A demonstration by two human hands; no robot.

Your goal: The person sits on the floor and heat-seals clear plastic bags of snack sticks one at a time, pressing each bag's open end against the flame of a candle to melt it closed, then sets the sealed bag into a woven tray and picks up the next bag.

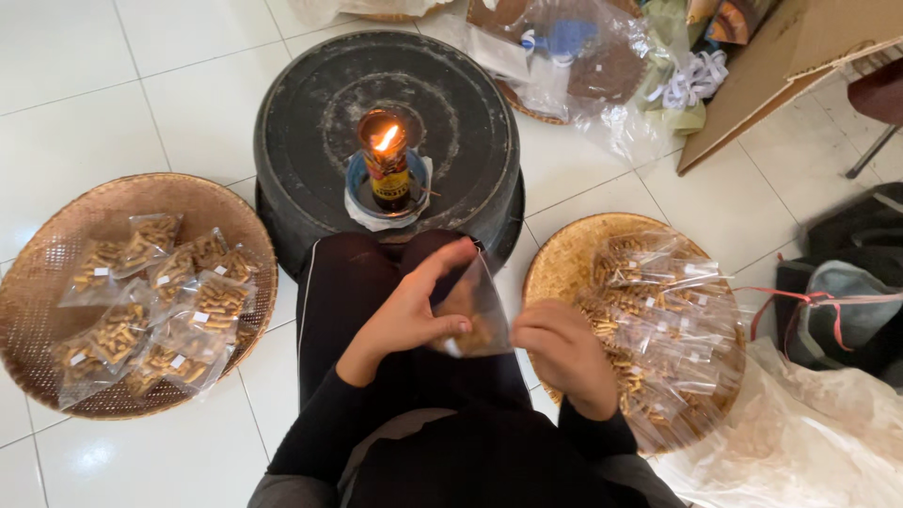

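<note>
Over my lap, just short of the black upturned basin (310, 122), I hold a small clear plastic pouch (475, 315) with brown snack pieces in its bottom. My left hand (409, 310) pinches the pouch: thumb and fingers closed on its upper edge and side. My right hand (564, 353) is curled closed beside the lower right corner; whether it actually grips the film I can't tell, knuckles hide the fingertips.

Candle lamp (386, 160) burns on the basin, flame lit, well ahead of the pouch.

My read on the step: seal the open edge at the flame. To do it well:
- shake contents down, away from the mouth
- keep the edge flat and taut between both hands
- touch only the rim of film to the flame, briefly
- fingers back from the heat

Left woven tray (38, 310) holds filled pouches; right woven tray (564, 263) holds a bigger heap.
</note>
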